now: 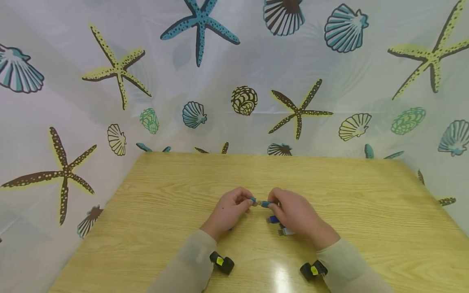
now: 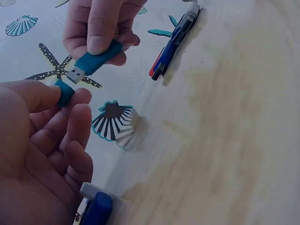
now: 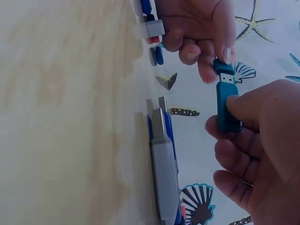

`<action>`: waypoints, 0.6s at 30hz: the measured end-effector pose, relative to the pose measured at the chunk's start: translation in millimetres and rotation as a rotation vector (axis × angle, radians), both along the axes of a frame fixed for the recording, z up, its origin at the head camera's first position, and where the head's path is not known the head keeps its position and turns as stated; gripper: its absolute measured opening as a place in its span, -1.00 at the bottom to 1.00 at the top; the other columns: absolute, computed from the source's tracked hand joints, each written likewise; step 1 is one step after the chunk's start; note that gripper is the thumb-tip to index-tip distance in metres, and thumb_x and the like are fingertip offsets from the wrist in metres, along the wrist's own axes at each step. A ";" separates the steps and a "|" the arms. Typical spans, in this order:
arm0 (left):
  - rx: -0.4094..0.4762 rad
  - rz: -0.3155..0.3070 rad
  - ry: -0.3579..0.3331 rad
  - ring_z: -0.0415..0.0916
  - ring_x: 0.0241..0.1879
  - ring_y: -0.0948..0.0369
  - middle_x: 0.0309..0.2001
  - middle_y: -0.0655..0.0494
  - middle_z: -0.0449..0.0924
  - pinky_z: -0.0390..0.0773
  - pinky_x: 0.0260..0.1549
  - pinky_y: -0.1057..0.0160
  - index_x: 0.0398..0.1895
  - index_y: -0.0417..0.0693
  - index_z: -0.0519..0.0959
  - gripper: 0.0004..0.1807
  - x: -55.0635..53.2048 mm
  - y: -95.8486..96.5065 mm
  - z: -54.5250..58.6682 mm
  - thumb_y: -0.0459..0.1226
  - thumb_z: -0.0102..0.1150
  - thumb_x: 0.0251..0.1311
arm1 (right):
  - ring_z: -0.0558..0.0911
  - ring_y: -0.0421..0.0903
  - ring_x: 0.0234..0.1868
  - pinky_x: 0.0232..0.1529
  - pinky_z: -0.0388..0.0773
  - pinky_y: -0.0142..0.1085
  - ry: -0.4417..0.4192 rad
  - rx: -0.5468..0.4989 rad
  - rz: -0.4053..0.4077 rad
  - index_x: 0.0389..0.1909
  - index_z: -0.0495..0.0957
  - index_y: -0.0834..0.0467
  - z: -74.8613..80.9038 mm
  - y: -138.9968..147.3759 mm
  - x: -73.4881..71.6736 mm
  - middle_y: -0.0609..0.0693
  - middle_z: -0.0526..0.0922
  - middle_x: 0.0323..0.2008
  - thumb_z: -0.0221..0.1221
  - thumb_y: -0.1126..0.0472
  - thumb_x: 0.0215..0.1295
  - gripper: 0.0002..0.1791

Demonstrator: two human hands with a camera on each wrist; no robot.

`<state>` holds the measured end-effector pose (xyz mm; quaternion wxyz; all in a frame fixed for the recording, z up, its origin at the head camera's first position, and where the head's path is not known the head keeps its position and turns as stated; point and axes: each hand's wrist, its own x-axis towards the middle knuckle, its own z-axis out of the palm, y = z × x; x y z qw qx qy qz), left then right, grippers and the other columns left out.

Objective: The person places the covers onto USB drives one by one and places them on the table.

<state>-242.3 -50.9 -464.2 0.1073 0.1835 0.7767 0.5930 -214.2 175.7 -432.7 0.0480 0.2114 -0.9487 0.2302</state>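
Observation:
Over the table, my left hand (image 1: 229,208) pinches a small teal cap (image 2: 64,93) between thumb and fingers. My right hand (image 1: 296,211) grips the body of a teal USB stick (image 3: 228,107) with thumb and fingertips. The stick's bare metal plug (image 2: 75,74) points at the cap. In the left wrist view a small gap shows between plug and cap; in the right wrist view the cap sits right at the plug's end. Below my right hand lie a blue USB stick (image 1: 273,219) and a grey USB stick (image 3: 164,176), their metal plugs showing.
Near my left hand, small blue and white pieces (image 2: 97,206) lie on the wooden table (image 1: 154,228), partly hidden by that hand in the head view. A curtain (image 1: 220,81) printed with shells and starfish stands behind the table and along its sides.

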 end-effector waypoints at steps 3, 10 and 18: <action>0.005 -0.014 0.009 0.61 -0.20 0.06 -0.16 0.22 0.68 0.55 -0.14 0.07 -0.10 0.11 0.60 -0.90 0.3 0.7 0.1 -0.14 0.12 0.47 | 0.41 -0.24 -0.47 -0.42 0.41 -0.29 -0.003 -0.015 0.008 -0.21 0.49 0.01 1.8 -2.1 2.3 -0.22 0.49 -0.43 0.23 0.17 0.45 -0.91; 0.001 -0.027 0.021 0.61 -0.23 0.09 -0.18 0.22 0.69 0.55 -0.15 0.09 -0.10 0.11 0.60 -0.90 2.1 1.9 0.9 -0.15 0.12 0.48 | 0.40 -0.23 -0.49 -0.44 0.39 -0.28 -0.028 -0.043 -0.002 -0.21 0.49 0.01 5.0 -5.2 5.2 -0.21 0.47 -0.45 0.22 0.17 0.46 -0.92; 0.004 -0.022 -0.009 0.60 -0.22 0.06 -0.21 0.18 0.69 0.55 -0.15 0.08 -0.11 0.10 0.60 -0.90 1.7 1.7 0.6 -0.16 0.12 0.45 | 0.40 -0.23 -0.51 -0.43 0.40 -0.27 -0.044 -0.057 -0.002 -0.19 0.48 0.01 4.9 -6.0 4.0 -0.19 0.45 -0.48 0.18 0.15 0.50 -0.93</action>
